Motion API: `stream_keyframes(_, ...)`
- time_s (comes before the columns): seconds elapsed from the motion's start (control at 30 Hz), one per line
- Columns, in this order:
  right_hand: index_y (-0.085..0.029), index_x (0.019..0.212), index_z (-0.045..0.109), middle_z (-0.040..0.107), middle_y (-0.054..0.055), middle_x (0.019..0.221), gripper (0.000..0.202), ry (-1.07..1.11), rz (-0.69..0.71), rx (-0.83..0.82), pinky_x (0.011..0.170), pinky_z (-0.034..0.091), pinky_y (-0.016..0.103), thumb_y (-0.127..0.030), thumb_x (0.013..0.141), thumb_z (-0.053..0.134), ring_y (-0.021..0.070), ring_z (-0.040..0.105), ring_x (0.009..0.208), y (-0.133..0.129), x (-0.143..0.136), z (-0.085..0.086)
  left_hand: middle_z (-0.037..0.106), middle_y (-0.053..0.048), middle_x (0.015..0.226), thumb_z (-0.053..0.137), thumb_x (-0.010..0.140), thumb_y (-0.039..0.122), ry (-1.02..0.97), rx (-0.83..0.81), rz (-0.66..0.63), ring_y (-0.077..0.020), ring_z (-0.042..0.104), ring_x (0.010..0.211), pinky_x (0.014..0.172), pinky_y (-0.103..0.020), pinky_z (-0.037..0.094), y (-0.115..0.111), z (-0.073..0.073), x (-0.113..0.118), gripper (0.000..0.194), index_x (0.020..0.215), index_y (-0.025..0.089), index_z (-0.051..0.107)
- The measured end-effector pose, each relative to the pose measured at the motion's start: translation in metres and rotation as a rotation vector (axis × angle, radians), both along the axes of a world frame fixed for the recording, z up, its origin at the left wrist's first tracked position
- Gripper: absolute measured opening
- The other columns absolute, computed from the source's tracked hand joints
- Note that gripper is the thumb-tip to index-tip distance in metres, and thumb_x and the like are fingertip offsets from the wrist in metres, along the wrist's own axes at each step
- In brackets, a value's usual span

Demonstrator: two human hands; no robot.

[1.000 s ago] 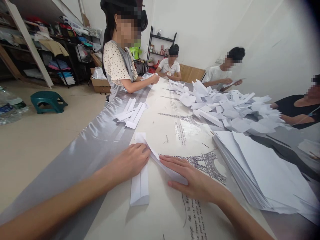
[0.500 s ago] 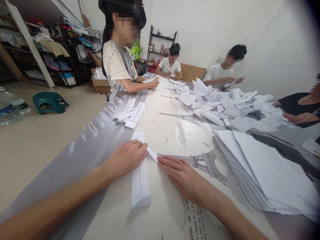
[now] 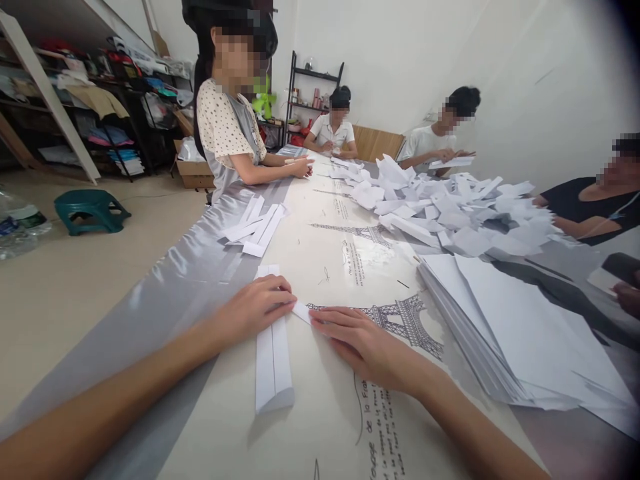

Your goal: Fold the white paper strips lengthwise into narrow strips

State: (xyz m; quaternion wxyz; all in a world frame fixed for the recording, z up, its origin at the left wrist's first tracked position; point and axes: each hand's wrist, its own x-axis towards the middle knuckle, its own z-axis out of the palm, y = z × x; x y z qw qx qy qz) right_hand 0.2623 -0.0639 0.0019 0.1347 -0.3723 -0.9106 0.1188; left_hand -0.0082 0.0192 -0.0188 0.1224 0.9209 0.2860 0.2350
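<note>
A small folded white paper strip spans the gap between my two hands. My left hand has its fingers closed on the strip's left end. At the other end, my right hand grips it with the fingers pressed together; the thumb is mostly hidden. Beneath my left hand lies a longer folded paper piece with a crease line along its middle and a curved flap at its near end. My left hand covers part of it.
Several folded strips lie beyond my left hand. A stack of white sheets sits right, with a heap of folded paper behind it. The printed table covering runs away from me. Several people sit or stand around the table.
My hands keep hold of the small strip with slightly shifted fingers. The view has swung a little to the right. The standing person's hands have lowered toward the table.
</note>
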Motion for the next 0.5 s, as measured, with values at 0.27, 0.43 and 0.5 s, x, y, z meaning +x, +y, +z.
stream_keyframes(0.27,-0.025,0.146,0.051,0.053,0.003,0.152,0.045,-0.023,-0.014,0.043,0.111,0.049,0.049,-0.014,0.104,0.041,0.0225,0.048,0.14,-0.003,-0.005,0.0,0.065,-0.003,0.102,0.052,0.101,0.034,-0.095,-0.223,0.013,-0.0197,0.059,0.097,0.09,-0.034,0.045,0.009,0.004,0.003,0.019,0.096,0.021,0.064)
stream_keyframes(0.43,-0.026,0.147,0.05,0.054,0.002,0.151,0.045,-0.03,-0.031,0.07,0.11,0.05,0.049,-0.015,0.104,0.042,0.0223,0.05,0.138,-0.004,-0.007,0.001,0.066,-0.003,0.1,0.054,0.1,0.035,-0.099,-0.239,0.032,-0.0213,0.055,0.102,0.096,-0.037,0.041,0.012,0.003,0.002,0.018,0.094,0.021,0.063)
stream_keyframes(0.5,-0.027,0.148,0.05,0.055,0.002,0.151,0.046,-0.025,-0.026,0.079,0.109,0.051,0.048,-0.015,0.104,0.043,0.0225,0.051,0.138,-0.003,-0.007,0.001,0.066,-0.003,0.1,0.054,0.099,0.035,-0.097,-0.245,0.032,-0.0209,0.055,0.101,0.095,-0.036,0.042,0.013,0.003,0.003,0.017,0.094,0.021,0.063)
